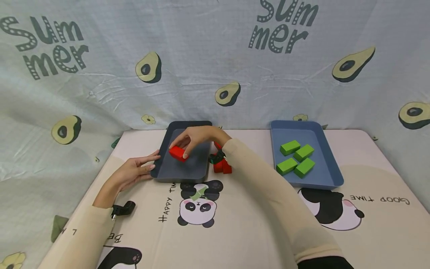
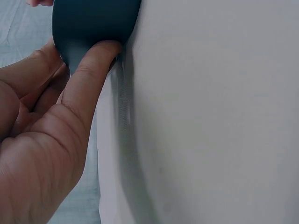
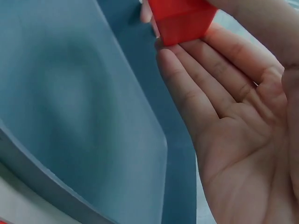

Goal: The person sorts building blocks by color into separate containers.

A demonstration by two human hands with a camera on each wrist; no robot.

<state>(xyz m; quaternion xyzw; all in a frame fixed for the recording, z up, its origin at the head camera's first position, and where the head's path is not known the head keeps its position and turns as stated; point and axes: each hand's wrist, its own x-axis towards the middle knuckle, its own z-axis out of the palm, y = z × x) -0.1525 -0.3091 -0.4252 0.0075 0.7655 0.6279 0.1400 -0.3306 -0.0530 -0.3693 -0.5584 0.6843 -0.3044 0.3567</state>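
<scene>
My right hand (image 1: 194, 136) pinches a red block (image 1: 178, 153) between thumb and fingers, over the left part of a dark grey tray (image 1: 181, 178). In the right wrist view, the red block (image 3: 184, 21) sits at the fingertips above the tray's bare floor (image 3: 74, 107). My left hand (image 1: 133, 172) rests against the tray's left side with its fingers extended. In the left wrist view, the thumb of the left hand (image 2: 51, 126) touches the outside of the tray (image 2: 96, 23) near a corner. Several more red blocks (image 1: 218, 167) lie right of the tray, partly hidden by the right wrist.
A blue tray (image 1: 322, 180) stands at the right with several green blocks (image 1: 285, 166) in it. The table cover (image 1: 242, 224) has panda prints and lettering. A patterned cloth (image 1: 191, 56) hangs behind the table.
</scene>
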